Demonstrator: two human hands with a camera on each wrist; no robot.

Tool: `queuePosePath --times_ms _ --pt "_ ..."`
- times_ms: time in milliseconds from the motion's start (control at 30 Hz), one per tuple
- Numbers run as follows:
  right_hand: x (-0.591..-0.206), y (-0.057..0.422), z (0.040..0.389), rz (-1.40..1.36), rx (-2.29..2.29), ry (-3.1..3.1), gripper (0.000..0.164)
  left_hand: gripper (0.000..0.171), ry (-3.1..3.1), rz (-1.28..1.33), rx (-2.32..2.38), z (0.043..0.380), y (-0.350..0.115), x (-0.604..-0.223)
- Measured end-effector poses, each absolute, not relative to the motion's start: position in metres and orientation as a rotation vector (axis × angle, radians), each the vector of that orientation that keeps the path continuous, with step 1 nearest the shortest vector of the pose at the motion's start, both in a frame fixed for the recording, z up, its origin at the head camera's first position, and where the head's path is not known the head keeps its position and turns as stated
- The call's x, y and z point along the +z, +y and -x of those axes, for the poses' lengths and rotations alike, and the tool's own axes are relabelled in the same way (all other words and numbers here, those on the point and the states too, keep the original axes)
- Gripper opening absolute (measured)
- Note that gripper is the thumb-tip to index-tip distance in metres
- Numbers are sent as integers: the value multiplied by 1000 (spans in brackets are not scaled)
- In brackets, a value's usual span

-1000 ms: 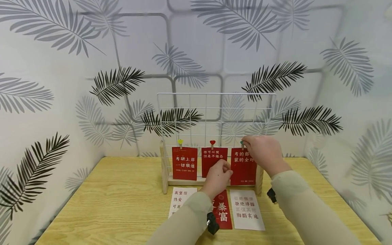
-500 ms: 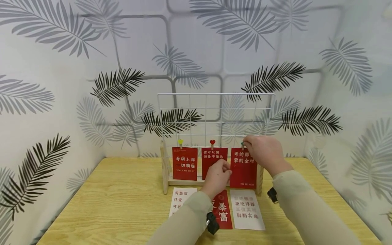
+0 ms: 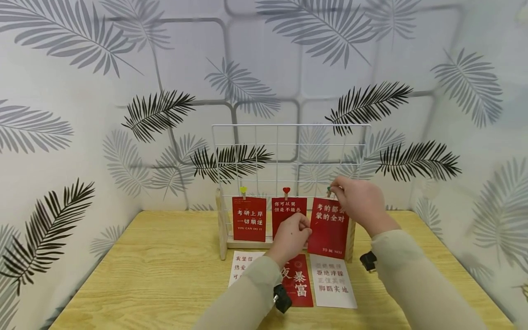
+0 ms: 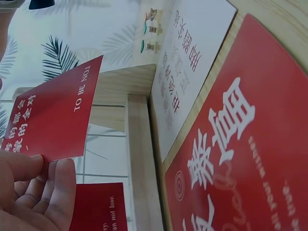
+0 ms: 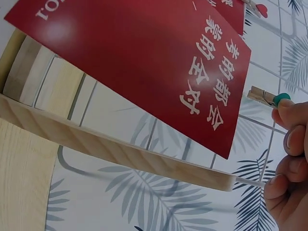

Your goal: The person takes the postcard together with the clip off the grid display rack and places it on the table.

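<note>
Head view, right of centre: left hand (image 3: 290,240) is pinching rightmost red card (image 3: 328,231), right hand (image 3: 363,201) is pinching green-topped clip (image 5: 261,96)

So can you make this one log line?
left fingers: pinch red card; right fingers: pinch green-topped clothespin; clothespin: apart from card; two more red cards: clipped on grid

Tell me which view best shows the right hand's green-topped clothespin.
The right wrist view: the clothespin appears close up, most of its length in plain sight, pinched by the right hand. In the head view it is small and partly hidden by that hand; the left wrist view misses it.
</note>
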State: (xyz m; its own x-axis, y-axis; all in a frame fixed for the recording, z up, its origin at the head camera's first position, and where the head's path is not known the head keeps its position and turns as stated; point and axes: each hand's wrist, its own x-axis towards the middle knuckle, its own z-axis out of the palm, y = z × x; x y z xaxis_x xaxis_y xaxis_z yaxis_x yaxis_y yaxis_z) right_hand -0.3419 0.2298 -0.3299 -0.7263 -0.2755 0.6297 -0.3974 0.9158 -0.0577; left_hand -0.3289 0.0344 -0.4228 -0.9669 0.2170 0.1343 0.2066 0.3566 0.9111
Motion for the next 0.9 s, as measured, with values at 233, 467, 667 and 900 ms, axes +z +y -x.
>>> queuePosePath --times_ms 233,467,667,900 --pt "-326 230 336 -459 267 -2461 9 5 2627 -457 1659 323 24 -418" --pt "-321 233 328 -435 271 -2487 13 4 2570 -459 1706 317 14 -415" --pt "-322 238 319 -441 310 -2484 17 5 2523 -450 1759 311 5 -415" --pt "-326 247 311 -427 344 -2458 19 6 2516 -445 1776 305 -9 -414"
